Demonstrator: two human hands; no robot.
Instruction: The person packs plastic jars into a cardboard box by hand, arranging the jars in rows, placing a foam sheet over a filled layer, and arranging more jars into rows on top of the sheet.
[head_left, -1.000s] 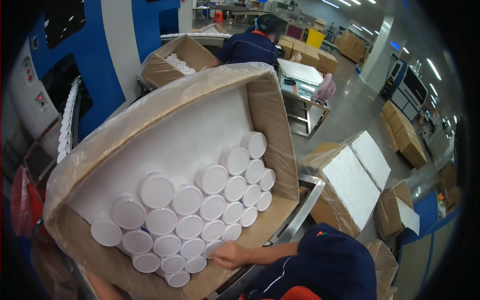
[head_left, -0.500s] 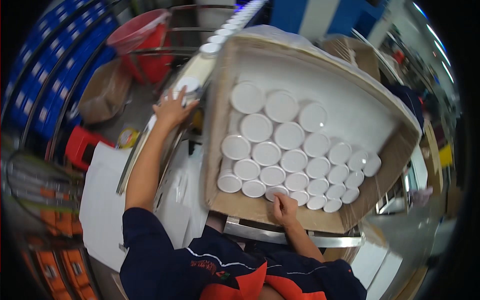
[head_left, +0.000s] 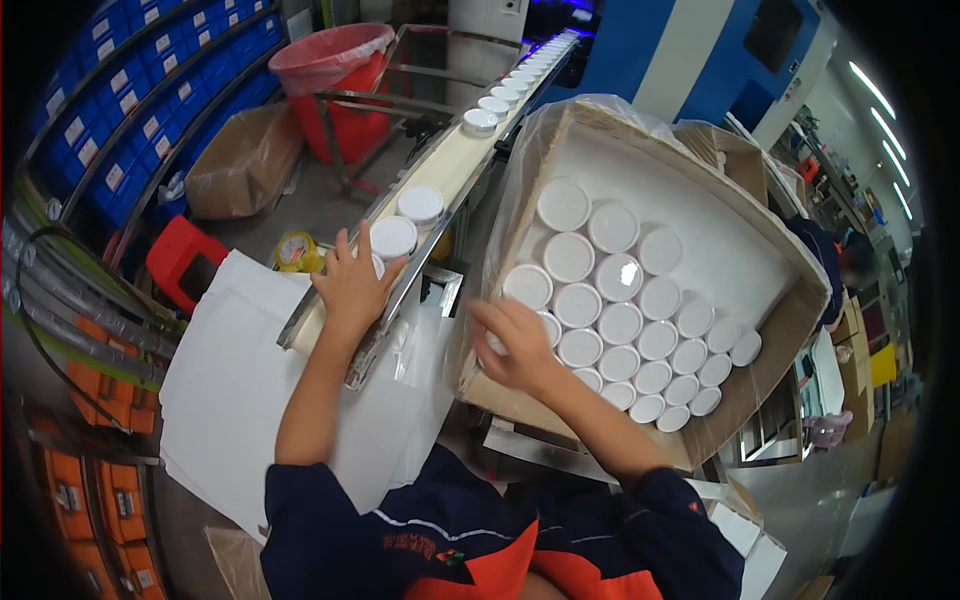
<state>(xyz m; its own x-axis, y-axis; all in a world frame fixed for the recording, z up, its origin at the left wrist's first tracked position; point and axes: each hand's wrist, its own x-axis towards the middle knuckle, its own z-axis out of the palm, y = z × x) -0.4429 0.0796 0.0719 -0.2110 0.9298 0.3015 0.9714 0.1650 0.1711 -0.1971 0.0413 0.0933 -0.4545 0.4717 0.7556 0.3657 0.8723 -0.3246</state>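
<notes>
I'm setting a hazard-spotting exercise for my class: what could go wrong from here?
The left hand, fingers spread, is at round white lidded tubs close to the nearer end of the cream conveyor belt; a nudge might tip one off.

The right hand, blurred, is at the left side of the brown cardboard carton and might knock the round white tubs packed inside.
</notes>
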